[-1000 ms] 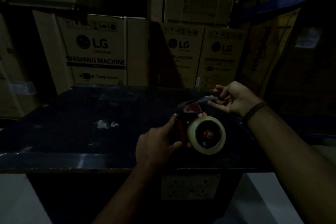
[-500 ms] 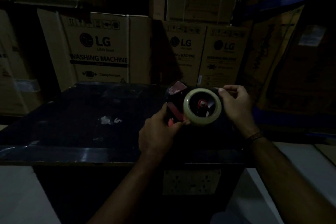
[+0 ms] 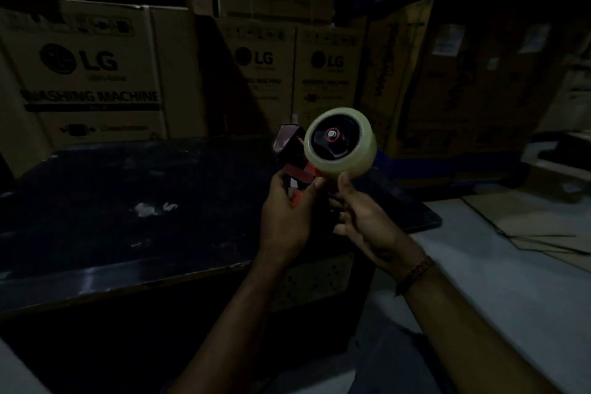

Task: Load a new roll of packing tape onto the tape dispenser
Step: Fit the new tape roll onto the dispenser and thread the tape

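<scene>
Head view, dim light: the left hand is wrapped shut around the red-and-black plastic handle of the tape dispenser, holding it up above the dark flat table top. The pale, translucent roll of packing tape sits on the dispenser's black hub, its open face turned toward the camera, its axle pointing roughly at us. It lies just above and slightly left of the right hand, which is the nearer one: thumb tip touching the roll's lower rim, the other fingers loosely curled below, gripping nothing. The roll looks full, smooth and glossy. Whether a free tape end is threaded, I cannot tell.
</scene>
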`<state>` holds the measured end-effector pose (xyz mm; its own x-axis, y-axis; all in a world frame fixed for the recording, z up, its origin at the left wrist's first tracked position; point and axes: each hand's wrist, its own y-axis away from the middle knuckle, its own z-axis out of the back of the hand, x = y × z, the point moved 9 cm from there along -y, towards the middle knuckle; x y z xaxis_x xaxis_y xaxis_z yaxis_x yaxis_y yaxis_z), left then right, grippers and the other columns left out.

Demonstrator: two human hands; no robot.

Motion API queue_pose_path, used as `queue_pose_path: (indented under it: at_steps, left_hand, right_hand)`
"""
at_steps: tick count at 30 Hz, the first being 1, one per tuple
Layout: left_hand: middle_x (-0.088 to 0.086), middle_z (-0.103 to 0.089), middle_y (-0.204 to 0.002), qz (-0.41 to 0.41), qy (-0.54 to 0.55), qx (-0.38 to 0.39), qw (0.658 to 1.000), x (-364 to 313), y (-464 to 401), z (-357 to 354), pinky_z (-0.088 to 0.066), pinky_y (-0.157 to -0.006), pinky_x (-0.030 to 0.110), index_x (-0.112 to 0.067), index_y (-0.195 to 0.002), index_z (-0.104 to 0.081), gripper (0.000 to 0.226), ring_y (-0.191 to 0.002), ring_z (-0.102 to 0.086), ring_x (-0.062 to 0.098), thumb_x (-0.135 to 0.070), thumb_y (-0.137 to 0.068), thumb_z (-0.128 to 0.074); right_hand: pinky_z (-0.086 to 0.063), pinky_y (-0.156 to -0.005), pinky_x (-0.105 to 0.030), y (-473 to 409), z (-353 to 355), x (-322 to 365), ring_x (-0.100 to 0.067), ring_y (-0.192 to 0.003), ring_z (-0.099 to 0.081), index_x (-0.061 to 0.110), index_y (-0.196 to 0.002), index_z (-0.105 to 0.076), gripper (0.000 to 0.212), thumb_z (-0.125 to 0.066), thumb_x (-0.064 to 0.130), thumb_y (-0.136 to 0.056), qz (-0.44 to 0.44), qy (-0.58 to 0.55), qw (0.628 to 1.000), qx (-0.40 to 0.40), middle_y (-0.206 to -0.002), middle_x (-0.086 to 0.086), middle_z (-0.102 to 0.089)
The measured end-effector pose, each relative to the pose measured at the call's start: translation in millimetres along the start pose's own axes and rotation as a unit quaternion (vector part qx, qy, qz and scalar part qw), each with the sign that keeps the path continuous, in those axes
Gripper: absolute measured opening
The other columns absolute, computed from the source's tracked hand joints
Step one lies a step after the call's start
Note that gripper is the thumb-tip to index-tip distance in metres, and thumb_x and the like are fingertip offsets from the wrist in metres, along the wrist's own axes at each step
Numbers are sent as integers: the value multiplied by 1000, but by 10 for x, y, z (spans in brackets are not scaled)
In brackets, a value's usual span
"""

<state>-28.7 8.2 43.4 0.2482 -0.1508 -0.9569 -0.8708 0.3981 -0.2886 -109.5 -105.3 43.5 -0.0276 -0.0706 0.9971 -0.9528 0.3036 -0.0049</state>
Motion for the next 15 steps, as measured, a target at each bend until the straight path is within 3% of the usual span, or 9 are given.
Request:
queue_pose_path:
  at_steps: [3,5,7,10,13,15]
  left_hand:
    - [-16,-70,-76,4,40,28,999,37,219,-127,-51,-61,20,-27,-123,-63,33,-67,-65,2,-52,-100,-64]
    - [-5,-76,-90,35,68,36,996,127,404,-205,-58,-68,29,-27,-125,-63,46,-80,-74,13,-64,-99,-53]
    - [1,-76,-99,63,80,35,994,227,592,-284,-57,-65,32,-23,-128,-61,58,-82,-74,17,-69,-101,-38]
    - [1,-74,-105,76,75,29,994,326,856,-374,-54,-64,32,-25,-133,-54,48,-87,-73,19,-59,-110,-30]
    - [3,-74,-109,68,97,40,992,321,1006,-497,-56,-62,33,-28,-132,-52,35,-90,-74,21,-50,-113,-33]
    - [7,-72,-101,70,111,55,990,277,1076,-591,-54,-51,31,-26,-131,-52,35,-74,-72,20,-50,-113,-32]
  right_hand:
    - [-50,-111,-60,179,58,-96,-31,-130,-66,28,-132,-69,68,-55,75,-87,2,5,999,-44,-140,-8,-71]
    - [-47,-111,-67,306,96,-217,-46,-130,-61,23,-131,-72,84,-63,85,-76,-2,28,997,-75,-143,-22,-64]
    - [-51,-102,-64,472,57,-297,-49,-117,-66,7,-128,-70,91,-62,81,-77,-2,42,996,-82,-131,-32,-67]
    - [-54,-83,-50,714,119,-421,-39,-99,-70,-15,-121,-63,88,-56,66,-89,5,41,994,-100,-114,-35,-71]
    - [-56,-61,-32,838,199,-451,-19,-80,-76,13,-114,-76,46,-54,51,-102,7,26,995,-97,-98,-7,-81]
    - [-52,-52,-31,904,251,-430,-16,-73,-75,20,-122,-73,36,-55,46,-104,15,25,994,-105,-102,-8,-81]
